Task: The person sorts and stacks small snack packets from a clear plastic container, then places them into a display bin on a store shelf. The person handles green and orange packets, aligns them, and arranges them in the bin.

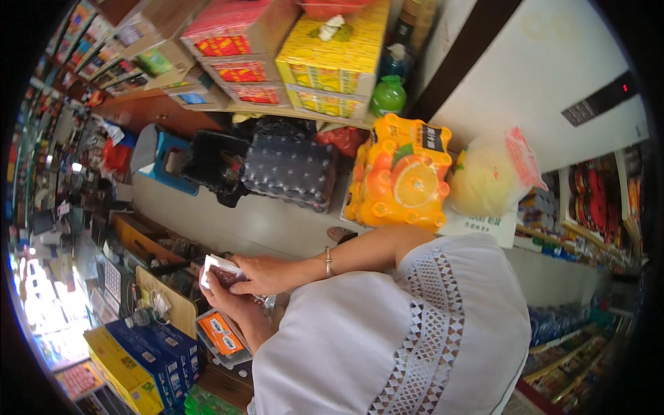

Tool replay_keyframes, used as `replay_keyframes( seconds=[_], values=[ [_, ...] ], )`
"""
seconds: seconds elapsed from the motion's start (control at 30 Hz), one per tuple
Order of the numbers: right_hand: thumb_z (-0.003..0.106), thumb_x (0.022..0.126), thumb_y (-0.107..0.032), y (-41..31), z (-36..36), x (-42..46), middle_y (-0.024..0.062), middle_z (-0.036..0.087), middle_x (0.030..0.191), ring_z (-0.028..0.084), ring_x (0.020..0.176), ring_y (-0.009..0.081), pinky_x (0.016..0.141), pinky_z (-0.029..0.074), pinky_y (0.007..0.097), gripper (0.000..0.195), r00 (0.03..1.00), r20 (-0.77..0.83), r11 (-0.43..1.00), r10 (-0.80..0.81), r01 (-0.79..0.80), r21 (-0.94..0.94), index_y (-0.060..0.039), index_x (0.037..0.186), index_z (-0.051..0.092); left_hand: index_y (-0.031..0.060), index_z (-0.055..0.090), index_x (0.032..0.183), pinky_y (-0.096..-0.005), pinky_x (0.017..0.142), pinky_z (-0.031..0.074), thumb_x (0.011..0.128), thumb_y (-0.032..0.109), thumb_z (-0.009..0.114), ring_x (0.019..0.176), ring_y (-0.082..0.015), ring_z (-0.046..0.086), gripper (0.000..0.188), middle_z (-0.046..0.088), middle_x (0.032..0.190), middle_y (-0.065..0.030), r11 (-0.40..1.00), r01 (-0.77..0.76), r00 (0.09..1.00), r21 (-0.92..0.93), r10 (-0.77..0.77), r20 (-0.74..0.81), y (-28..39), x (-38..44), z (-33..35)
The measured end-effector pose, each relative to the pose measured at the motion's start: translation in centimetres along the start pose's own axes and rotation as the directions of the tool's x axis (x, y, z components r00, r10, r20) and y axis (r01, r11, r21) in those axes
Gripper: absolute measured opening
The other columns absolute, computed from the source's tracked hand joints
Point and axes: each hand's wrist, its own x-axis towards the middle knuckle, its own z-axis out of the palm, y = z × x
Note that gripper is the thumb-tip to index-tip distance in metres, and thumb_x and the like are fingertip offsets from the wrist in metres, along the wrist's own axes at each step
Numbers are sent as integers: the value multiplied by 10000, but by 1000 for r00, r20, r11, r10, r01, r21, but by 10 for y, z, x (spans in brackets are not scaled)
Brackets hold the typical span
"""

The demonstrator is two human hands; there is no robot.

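Observation:
Both hands meet around a small packet point(227, 274) with white edges and a dark reddish, speckled face. My left hand point(224, 296) grips it from below, its thumb across the face. My right hand point(262, 275), on the arm with a metal bangle point(328, 262), holds the packet's near side with its fingers and thumb. Shiny clear wrapping point(268, 301) shows just under the hands. Close below my left hand lies a clear plastic box point(239, 358) with an orange label point(220, 333). Parts of the fingers are hidden behind the packet.
Blue and yellow cartons point(150, 358) stand at lower left beside a wooden board point(166, 298). On the floor are a blue stool point(174, 176), a dark shrink-wrapped pack point(290, 168) and an orange bottle pack point(399, 176). Stacked yellow cartons point(332, 57) sit on a shelf above.

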Motion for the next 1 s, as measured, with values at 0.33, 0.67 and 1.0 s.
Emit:
replay_keyframes(
  seconds=[0.33,0.67,1.0],
  values=[
    [663,807,-245,23,16,4,180,637,991,633,894,235,742,513,340,453,998,-67,929,-7,31,368,56,1113,515,30,474,1270,-328,876,494,942,57,466,1048,-206,569,329,570,1167,-138,965,-221,952,143,182,244,22,-9,10],
    [666,840,-248,30,52,-10,63,628,827,586,727,127,616,500,296,315,962,248,702,115,-255,665,6,1008,590,-7,553,1124,-275,815,470,938,70,484,920,-146,567,213,598,1061,-89,958,-177,975,226,138,176,9,-31,-38],
    [643,878,-243,45,104,14,82,597,1059,563,951,142,793,490,309,387,939,342,752,24,-242,613,-12,1161,517,32,282,1403,-341,982,380,946,119,481,1181,-223,454,506,387,1367,-148,997,-66,997,-48,67,31,12,-48,-98]
  ],
)
